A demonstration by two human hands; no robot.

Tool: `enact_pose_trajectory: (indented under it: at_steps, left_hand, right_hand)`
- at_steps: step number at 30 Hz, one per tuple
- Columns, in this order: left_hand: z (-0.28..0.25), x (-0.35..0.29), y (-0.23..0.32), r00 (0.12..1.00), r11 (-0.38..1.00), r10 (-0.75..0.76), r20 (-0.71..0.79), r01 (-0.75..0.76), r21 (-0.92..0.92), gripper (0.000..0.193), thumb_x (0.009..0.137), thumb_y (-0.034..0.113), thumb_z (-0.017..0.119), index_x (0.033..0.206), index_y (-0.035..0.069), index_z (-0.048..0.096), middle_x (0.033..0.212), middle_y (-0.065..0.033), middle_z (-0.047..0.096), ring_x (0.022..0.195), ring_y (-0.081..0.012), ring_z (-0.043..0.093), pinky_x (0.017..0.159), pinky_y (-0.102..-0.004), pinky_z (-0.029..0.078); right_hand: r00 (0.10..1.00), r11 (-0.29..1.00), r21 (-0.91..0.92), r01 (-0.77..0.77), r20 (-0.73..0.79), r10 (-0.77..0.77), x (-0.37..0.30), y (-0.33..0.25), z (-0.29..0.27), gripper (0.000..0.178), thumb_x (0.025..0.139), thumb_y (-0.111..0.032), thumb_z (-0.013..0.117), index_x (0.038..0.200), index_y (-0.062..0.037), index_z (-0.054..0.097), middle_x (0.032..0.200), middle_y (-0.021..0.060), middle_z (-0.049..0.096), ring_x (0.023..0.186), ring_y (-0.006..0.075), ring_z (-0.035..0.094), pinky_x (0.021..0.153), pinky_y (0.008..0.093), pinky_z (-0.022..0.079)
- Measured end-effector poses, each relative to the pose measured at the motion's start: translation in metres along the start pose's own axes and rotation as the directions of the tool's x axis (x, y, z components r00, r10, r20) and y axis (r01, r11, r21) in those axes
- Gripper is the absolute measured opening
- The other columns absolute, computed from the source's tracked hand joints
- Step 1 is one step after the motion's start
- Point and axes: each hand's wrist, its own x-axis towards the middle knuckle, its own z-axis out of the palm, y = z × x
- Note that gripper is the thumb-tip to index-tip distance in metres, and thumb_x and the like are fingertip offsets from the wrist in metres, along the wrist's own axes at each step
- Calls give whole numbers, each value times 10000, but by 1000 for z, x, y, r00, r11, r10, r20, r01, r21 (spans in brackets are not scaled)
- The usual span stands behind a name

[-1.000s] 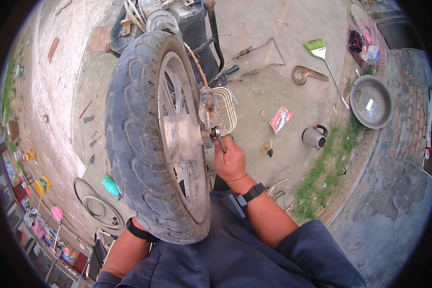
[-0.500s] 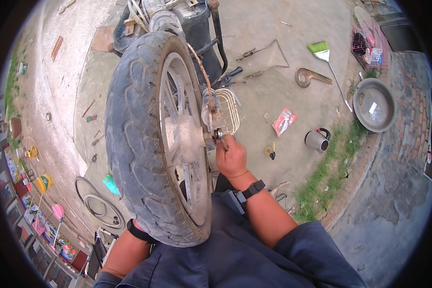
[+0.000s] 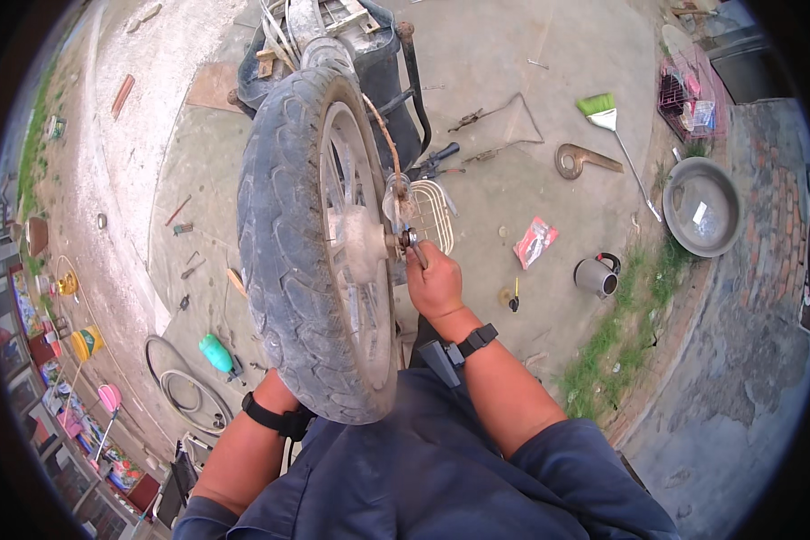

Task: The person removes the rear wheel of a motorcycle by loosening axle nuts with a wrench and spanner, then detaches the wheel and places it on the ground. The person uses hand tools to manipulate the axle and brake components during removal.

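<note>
A worn motorcycle wheel (image 3: 283, 216) with a dusty pale cast rim stands upright before me, its hub (image 3: 358, 241) facing right. My right hand (image 3: 436, 283) is closed in a fist around the handle of a small metal wrench (image 3: 414, 248). The wrench's head sits at the axle end, beside the hub. My left hand (image 3: 277, 389) reaches behind the tyre's lower left side; its fingers are hidden there. A rusty rod or cable (image 3: 382, 130) runs down toward the axle, next to a cream wire basket (image 3: 435, 216).
A green bottle (image 3: 214, 353) and hoops of tubing (image 3: 189, 396) lie on the left. Rightward are a red-and-white packet (image 3: 535, 243), a metal mug (image 3: 596, 274), a curved rusty part (image 3: 588, 160), a broom (image 3: 598, 108) and a wide grey basin (image 3: 702, 207). A dark tub (image 3: 378, 81) stands beyond the wheel.
The wheel shows farther right and a bit higher, uncovering the green bottle and more of my left wrist. My right hand keeps its grip at the axle, with only a slight shift.
</note>
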Motion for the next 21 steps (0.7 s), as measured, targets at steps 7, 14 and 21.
enact_pose_trajectory:
  at_steps: [7,14,21]
  left_hand:
    - [9,22,-29,988,562,116,100,-148,814,361,1060,177,480,1326,-54,557,1171,-139,650,1082,-195,604,982,-302,469]
    - [16,22,-70,767,-729,388,512,-84,679,357,1067,206,462,1312,-36,557,1146,-154,644,1064,-218,585,971,-341,438]
    - [8,30,-57,587,-956,292,755,199,216,312,1077,251,450,1205,3,591,953,-82,624,831,-153,564,754,-292,449]
  right_hand:
    - [999,999,-10,32,25,-31,1,-3,-24,235,979,-213,597,838,-28,565,729,195,585,661,422,572,578,443,448]
    - [977,977,103,-184,132,170,-9,14,-34,359,1020,-320,549,850,-4,558,683,171,552,596,316,523,585,399,435]
    - [893,922,65,-383,280,351,-40,44,-67,405,1010,-377,521,848,-7,556,706,243,580,704,447,582,635,469,454]
